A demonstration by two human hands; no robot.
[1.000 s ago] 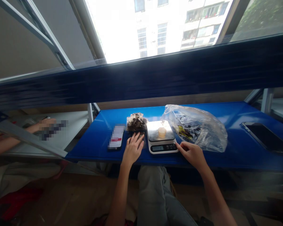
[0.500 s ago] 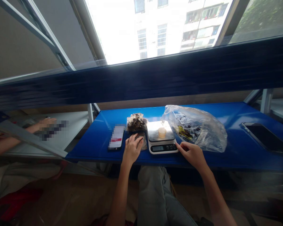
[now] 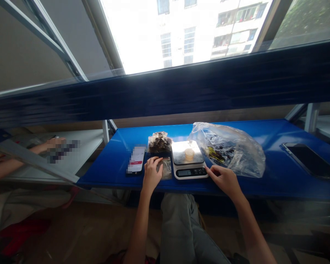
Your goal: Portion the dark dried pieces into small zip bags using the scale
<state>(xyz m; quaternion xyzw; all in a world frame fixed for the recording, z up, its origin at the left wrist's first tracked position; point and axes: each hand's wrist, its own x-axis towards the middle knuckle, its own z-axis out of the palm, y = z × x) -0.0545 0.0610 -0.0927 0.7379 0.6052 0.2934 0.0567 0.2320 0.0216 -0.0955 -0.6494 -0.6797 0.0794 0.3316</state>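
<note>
A white digital scale (image 3: 191, 176) sits on the blue shelf, with a small translucent yellowish cup (image 3: 189, 154) on its bright metal plate. My right hand (image 3: 224, 179) is closed, thumb and forefinger at the scale's front right corner. To the left of the scale lies a small clear plastic bag (image 3: 167, 169). My left hand (image 3: 152, 174) rests at the bag's left edge, its fingers bent but apart. Just behind that hand is a crumpled clear packet with dark brown contents (image 3: 158, 143). What is in the small bag is too faint to make out.
A lit phone (image 3: 137, 159) lies left of my left hand. Right of the scale spreads a large clear plastic bag (image 3: 244, 154) with a printed black-and-yellow packet inside. A dark tablet-like device (image 3: 313, 159) lies far right. Another person's arm (image 3: 41, 148) reaches over the neighbouring white shelf (image 3: 90, 146).
My left hand has drawn slightly left, its fingers more bent, so more of the small clear bag shows. The right hand stays at the scale's corner.
</note>
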